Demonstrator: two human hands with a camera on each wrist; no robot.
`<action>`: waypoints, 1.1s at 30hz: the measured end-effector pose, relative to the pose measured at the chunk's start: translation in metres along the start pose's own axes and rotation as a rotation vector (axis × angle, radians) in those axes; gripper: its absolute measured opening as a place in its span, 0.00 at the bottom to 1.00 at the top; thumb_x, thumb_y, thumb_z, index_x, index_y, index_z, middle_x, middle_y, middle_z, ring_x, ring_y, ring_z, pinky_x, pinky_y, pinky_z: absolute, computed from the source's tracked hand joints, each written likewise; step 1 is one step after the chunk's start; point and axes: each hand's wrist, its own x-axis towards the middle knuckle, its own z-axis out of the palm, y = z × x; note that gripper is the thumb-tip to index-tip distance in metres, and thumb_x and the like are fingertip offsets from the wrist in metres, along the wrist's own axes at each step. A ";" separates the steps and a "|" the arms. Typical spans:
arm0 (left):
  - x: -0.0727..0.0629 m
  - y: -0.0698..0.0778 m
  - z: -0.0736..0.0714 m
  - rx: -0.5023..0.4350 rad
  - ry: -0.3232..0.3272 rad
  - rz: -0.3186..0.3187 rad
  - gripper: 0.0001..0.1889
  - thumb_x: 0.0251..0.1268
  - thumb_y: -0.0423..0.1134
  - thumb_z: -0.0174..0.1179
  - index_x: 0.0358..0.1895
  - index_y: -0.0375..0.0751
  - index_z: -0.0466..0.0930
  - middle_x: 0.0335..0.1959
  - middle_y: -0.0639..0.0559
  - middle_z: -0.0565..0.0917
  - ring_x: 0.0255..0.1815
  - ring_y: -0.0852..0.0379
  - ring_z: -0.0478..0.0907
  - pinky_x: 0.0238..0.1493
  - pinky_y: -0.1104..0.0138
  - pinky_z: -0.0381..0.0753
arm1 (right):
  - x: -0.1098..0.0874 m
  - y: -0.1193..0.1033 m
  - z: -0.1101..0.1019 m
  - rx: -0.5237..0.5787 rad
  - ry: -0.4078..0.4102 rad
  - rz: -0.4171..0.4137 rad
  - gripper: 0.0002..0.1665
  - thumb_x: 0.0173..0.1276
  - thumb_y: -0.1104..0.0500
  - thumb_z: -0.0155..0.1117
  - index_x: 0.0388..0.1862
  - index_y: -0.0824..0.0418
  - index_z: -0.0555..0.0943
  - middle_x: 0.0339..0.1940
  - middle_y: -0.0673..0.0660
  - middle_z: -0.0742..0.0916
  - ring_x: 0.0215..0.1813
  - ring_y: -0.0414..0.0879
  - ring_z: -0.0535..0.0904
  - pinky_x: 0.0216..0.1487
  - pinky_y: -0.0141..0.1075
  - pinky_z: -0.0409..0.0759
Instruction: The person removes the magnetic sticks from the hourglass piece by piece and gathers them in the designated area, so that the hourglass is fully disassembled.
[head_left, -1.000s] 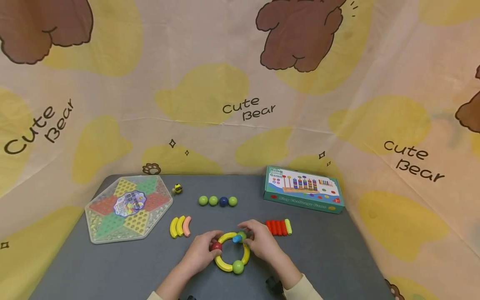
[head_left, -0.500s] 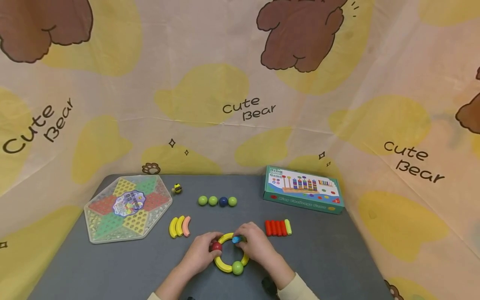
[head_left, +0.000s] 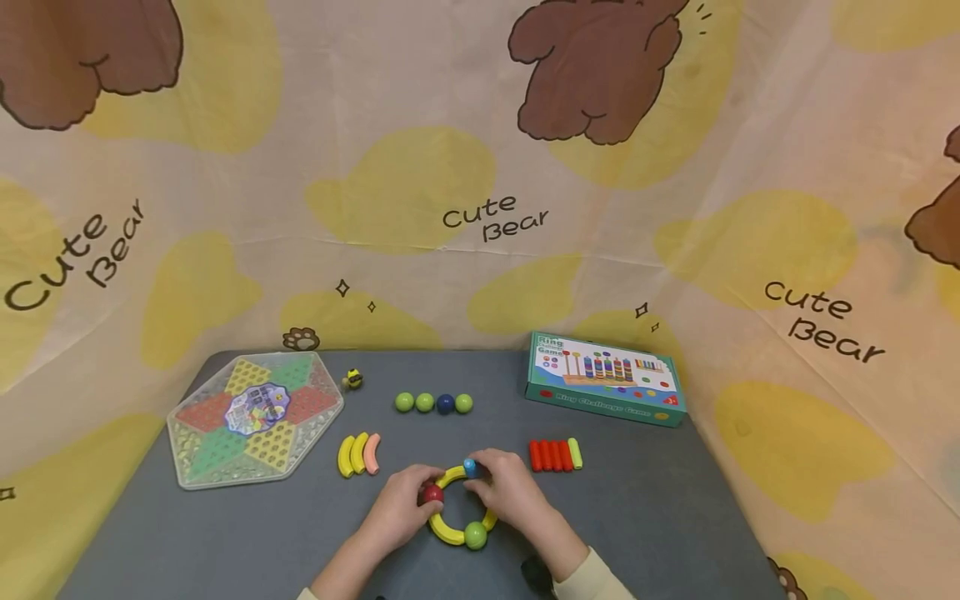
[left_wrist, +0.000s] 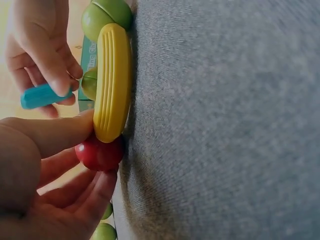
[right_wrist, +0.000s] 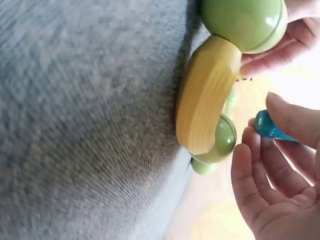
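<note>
A ring of curved yellow pieces [head_left: 448, 532] and balls lies on the table between both hands. My left hand [head_left: 401, 502] grips the red ball [left_wrist: 99, 154] on the ring's left side, its thumb at the end of a yellow piece [left_wrist: 113, 82]. At the ring's near side sits a green ball [head_left: 476, 536]. Another green ball [right_wrist: 226, 140], at the far right of the ring, is hidden by my right hand [head_left: 512, 487] in the head view. That hand pinches a short blue stick [right_wrist: 270, 127] above the ring, clear of the balls in both wrist views.
Two yellow curved pieces [head_left: 352, 454] and a pink one [head_left: 372, 454] lie left. Several red sticks [head_left: 551, 456] and a yellow-green stick [head_left: 575, 453] lie right. Behind are green balls [head_left: 425, 403], a blue ball [head_left: 446, 404], a bee toy [head_left: 353, 379], a hexagonal game case [head_left: 255, 417] and a green box [head_left: 606, 380].
My right hand has shifted slightly left, and the blue stick in it has turned from pointing left to pointing up and away. My left hand stays on the red ball.
</note>
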 end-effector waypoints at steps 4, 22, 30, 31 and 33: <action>-0.001 -0.002 0.001 -0.012 0.021 -0.053 0.23 0.56 0.40 0.75 0.54 0.36 0.82 0.43 0.49 0.82 0.39 0.57 0.77 0.39 0.62 0.80 | -0.002 0.001 -0.010 0.108 0.016 0.096 0.20 0.62 0.58 0.76 0.52 0.58 0.81 0.37 0.47 0.84 0.35 0.37 0.77 0.39 0.29 0.80; -0.001 0.007 0.007 -0.021 0.111 -0.251 0.23 0.49 0.44 0.79 0.39 0.40 0.73 0.27 0.52 0.75 0.25 0.56 0.70 0.27 0.65 0.68 | -0.031 0.065 -0.077 0.155 0.349 0.500 0.23 0.66 0.54 0.73 0.53 0.65 0.79 0.42 0.58 0.87 0.41 0.48 0.83 0.44 0.41 0.85; 0.001 0.006 0.011 -0.045 0.176 -0.188 0.16 0.53 0.34 0.76 0.40 0.40 0.76 0.30 0.53 0.80 0.28 0.62 0.76 0.28 0.69 0.76 | -0.043 0.099 -0.096 0.028 0.337 0.592 0.22 0.64 0.54 0.73 0.49 0.71 0.84 0.36 0.60 0.88 0.37 0.50 0.82 0.38 0.42 0.83; 0.001 0.006 0.011 -0.049 0.180 -0.182 0.16 0.53 0.34 0.75 0.40 0.40 0.77 0.30 0.53 0.80 0.29 0.62 0.76 0.29 0.70 0.77 | -0.044 0.102 -0.096 0.017 0.331 0.600 0.23 0.64 0.54 0.74 0.48 0.71 0.84 0.35 0.60 0.88 0.36 0.50 0.81 0.37 0.42 0.82; 0.002 0.006 0.011 -0.064 0.168 -0.175 0.15 0.54 0.35 0.75 0.42 0.39 0.78 0.31 0.53 0.81 0.30 0.63 0.77 0.29 0.70 0.78 | -0.045 0.107 -0.097 0.009 0.317 0.622 0.23 0.63 0.53 0.74 0.46 0.71 0.84 0.34 0.60 0.88 0.36 0.51 0.80 0.36 0.42 0.81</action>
